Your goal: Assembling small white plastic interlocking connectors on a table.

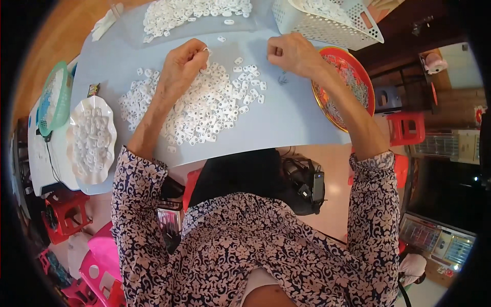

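Observation:
My left hand (185, 66) is closed above the far edge of a spread heap of small white plastic pieces (207, 105), each with dark holes. Between its thumb and forefinger a bit of white shows, which looks like one of those pieces. My right hand (294, 53) is curled shut over the table, to the right of the heap; whatever its fingers hold is hidden. Just below it lie a few thin grey metal bits (283, 78). Beside my right forearm, partly covered by it, stands a round red tray (369, 84) of similar thin grey parts.
A scalloped white dish (113, 138) of white pieces sits at the table's left edge, near a green basket (62, 97). At the far side are a clear tray (204, 31) of white pieces and a perforated white basket (317, 31). A red stool (406, 128) stands to the right.

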Demonstrator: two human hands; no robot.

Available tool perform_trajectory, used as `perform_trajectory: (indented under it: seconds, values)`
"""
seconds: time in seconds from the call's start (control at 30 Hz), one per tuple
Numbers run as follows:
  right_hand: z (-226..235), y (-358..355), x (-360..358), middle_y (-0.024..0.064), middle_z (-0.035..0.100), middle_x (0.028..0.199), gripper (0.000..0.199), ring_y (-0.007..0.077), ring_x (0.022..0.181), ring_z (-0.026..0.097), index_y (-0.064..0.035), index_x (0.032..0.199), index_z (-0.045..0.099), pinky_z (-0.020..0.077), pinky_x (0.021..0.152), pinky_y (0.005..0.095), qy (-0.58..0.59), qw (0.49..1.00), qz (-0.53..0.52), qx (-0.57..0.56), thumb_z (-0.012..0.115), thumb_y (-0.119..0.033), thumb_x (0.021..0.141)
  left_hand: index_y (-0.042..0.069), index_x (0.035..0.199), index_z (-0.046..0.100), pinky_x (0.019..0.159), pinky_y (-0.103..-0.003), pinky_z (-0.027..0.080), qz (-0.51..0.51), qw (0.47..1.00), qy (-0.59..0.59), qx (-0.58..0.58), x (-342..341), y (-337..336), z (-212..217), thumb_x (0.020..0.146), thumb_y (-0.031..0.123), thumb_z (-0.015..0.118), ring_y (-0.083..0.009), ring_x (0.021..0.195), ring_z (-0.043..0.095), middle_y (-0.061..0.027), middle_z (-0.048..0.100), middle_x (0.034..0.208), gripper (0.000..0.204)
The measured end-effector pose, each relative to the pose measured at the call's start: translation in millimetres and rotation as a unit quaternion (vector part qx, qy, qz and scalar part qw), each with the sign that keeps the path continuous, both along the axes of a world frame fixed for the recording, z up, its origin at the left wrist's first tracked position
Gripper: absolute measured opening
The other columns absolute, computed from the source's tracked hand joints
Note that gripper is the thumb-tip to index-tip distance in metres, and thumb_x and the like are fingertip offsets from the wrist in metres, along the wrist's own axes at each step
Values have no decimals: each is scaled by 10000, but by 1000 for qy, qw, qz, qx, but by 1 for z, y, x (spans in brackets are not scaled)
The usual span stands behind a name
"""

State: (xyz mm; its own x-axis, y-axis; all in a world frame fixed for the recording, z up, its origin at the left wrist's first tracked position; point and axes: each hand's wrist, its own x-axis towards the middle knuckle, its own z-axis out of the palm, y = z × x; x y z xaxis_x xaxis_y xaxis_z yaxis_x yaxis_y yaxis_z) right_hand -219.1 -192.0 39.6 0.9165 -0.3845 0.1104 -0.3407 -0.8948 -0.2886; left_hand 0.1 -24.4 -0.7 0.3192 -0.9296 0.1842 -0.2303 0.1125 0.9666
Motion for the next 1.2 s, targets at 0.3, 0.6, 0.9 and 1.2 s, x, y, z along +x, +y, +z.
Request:
perform_trajectory:
  seconds: [0.3,0.6,0.9,1.2]
  values:
    - [-13,-4,36,168,650,813,208,354,787,616,-56,974,643,487,717,450,-40,994,-58,-89,576,-168,812,24,818,564,514,-205,324,8,1000,10,10,-4,1,4,873,147,538,-28,578,396,25,499,643,137]
    - [-9,-7,42,153,665,766,168,329,736,633,-21,935,633,502,704,398,-41,994,-96,31,595,-117,802,1,794,544,539,-207,343,6,1000,-11,4,-7,3,7,877,138,533,-41,594,418,25,477,627,160]
    - [-20,-7,45,159,661,841,178,343,735,625,-14,939,646,497,703,397,-108,987,-48,-112,584,-100,796,1,810,555,522,-214,339,11,1000,-19,15,-8,3,7,876,138,526,-43,585,407,25,478,629,155]
    - [-8,-14,47,203,623,750,129,367,726,609,9,807,655,490,686,428,-25,997,-28,-61,563,-80,791,8,798,544,518,-208,328,9,999,-23,25,-9,2,9,874,133,525,-38,580,384,29,468,630,147]
